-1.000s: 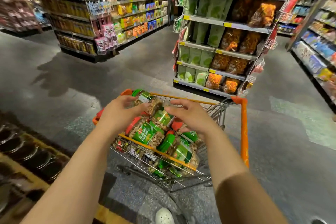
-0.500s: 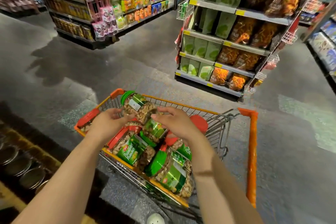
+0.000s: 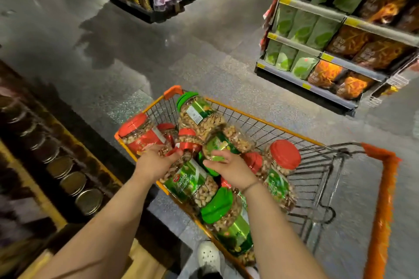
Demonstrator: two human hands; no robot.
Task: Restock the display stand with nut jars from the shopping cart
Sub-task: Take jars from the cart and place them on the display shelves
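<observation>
Down in the cart [image 3: 260,120], both hands' fingers (loosely curled) touch piled nut jars [image 3: 192,181], gripping none.

We see an orange-rimmed wire shopping cart [image 3: 267,120] on the speckled grey floor [image 3: 204,56], heaped with clear plastic nut jars [image 3: 199,118], red lids toward 10 o'clock, green lids toward 6.

1. The fingertips of the left hand [image 3: 154,162] are hidden among the red-lid jars [image 3: 145,136], so its grip is unclear.
2. The right hand [image 3: 229,169] covers part of a green-label jar [image 3: 223,142].
3. The display stand [image 3: 68,179] at the left is dark and blurred.
4. The bottom edge cuts the white shoe [image 3: 208,256].
</observation>
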